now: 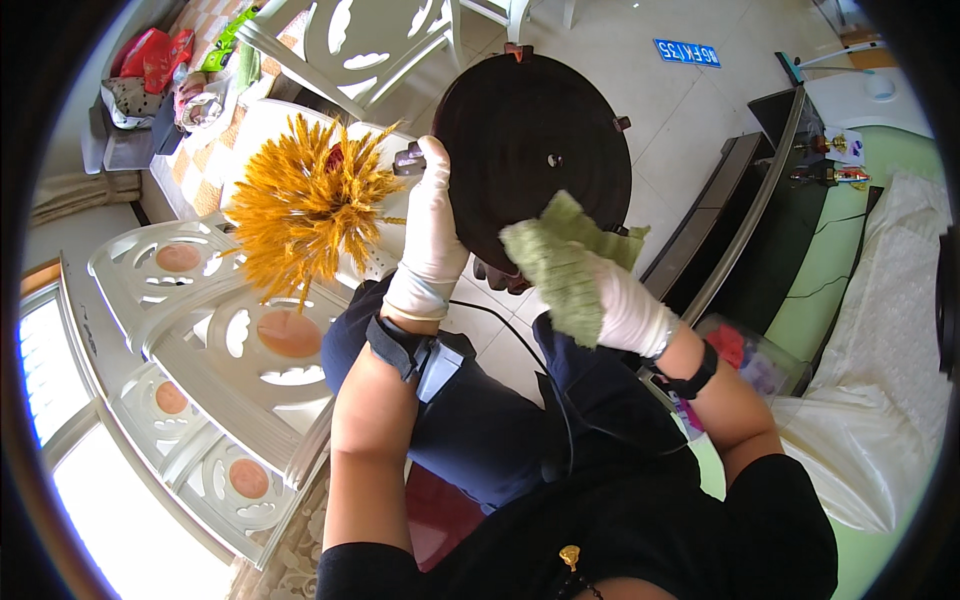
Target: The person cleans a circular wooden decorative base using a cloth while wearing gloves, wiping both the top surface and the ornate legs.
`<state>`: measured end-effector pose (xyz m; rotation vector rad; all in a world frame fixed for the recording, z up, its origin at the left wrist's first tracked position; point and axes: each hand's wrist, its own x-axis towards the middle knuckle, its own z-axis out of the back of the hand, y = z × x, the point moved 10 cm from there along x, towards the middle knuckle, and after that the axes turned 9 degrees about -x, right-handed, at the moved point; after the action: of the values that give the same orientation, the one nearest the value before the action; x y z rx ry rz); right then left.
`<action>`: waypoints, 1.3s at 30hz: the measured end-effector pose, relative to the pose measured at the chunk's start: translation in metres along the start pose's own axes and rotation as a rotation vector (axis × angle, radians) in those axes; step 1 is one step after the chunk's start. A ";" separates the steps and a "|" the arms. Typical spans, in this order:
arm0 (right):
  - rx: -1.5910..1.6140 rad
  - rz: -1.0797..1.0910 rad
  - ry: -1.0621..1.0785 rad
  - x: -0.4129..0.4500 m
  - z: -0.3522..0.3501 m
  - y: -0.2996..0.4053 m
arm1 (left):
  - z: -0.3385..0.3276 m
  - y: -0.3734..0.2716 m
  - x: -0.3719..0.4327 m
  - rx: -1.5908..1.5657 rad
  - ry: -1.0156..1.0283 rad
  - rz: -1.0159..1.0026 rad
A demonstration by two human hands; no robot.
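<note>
A large round dark disc [517, 142] is held up before me, tilted, with a small hole near its centre and small lugs around its rim. My left hand [429, 225], in a white glove, grips the disc's left edge, its thumb beside a dark lug [409, 159]. In my gloved right hand [630, 307] is a crumpled green cloth [566, 274], which overlaps the disc's lower right edge. Whether the cloth presses on the surface, I cannot tell. Below the disc shows a ridged brown part [499, 276], mostly hidden.
Dried golden wheat stalks [315, 199] stand close left of my left hand. White carved chairs [277, 337] line the left side; another chair [367, 45] is beyond. A dark television-like panel [780, 247] lies at right. A blue plate bearing writing [686, 52] lies on the tiled floor.
</note>
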<state>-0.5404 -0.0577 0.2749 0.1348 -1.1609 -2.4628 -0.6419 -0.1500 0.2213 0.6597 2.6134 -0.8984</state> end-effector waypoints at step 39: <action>-0.839 0.156 -0.259 0.031 0.042 0.006 | 0.004 -0.006 -0.027 0.230 -0.055 0.046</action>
<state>-0.5778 -0.0438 0.3089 -0.5037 -0.1295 -2.6470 -0.6215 -0.1657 0.2323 0.7373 2.4586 -1.1964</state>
